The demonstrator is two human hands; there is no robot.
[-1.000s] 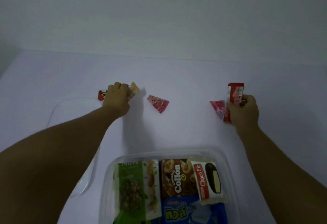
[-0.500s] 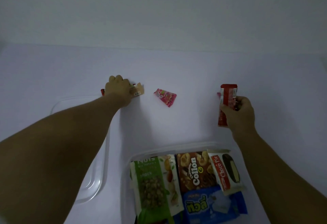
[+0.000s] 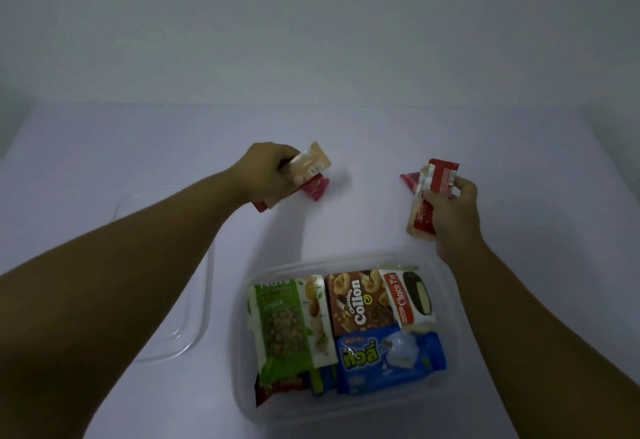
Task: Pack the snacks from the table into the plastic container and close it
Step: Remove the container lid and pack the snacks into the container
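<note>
Both my hands are curled round small snacks above the white table (image 3: 346, 133): my left hand (image 3: 266, 175) grips a tan packet (image 3: 310, 163) with a pink sachet (image 3: 316, 188) under it, my right hand (image 3: 450, 210) clamps a red wafer bar (image 3: 434, 189). The plastic container (image 3: 446, 317) sits open near me, its clear lid (image 3: 194, 300) lying beside it to the left.

Dim, bluish, even light; soft shadows fall beneath both arms; slight motion blur; wide-angle bending at edges.

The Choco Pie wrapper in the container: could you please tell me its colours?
White with a red band, on the Choco Pie wrapper; the head view shows it.
</note>
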